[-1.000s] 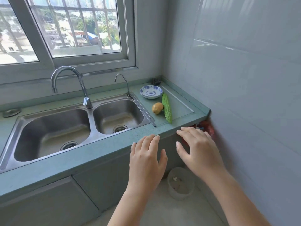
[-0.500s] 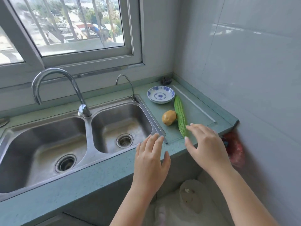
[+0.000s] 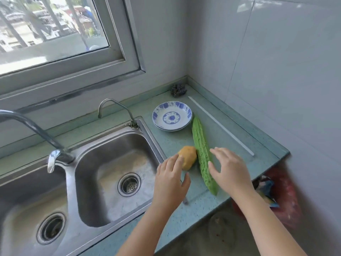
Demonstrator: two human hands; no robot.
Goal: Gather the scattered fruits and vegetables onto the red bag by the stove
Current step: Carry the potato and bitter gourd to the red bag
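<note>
Our left hand (image 3: 170, 183), fingers loosely spread, overlaps the rounded yellow-brown potato (image 3: 189, 157) near the front edge of the green speckled worktop (image 3: 239, 145); we cannot tell whether it touches. Our right hand (image 3: 230, 172), fingers apart and holding nothing, hovers at the long bumpy green bitter gourd (image 3: 202, 150) just beside the potato.

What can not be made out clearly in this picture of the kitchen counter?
Head view only:
- Yellow fruit: near side under the fingers of the left hand; contact unclear.
- Bitter gourd: one edge behind the right hand.
- Red plastic bag: below the counter, partly behind the right forearm; contents unclear.
- Dark lump in the corner: too blurred to identify.
- Large faucet: cut off by the left edge.
- Stove: not in view.
</note>
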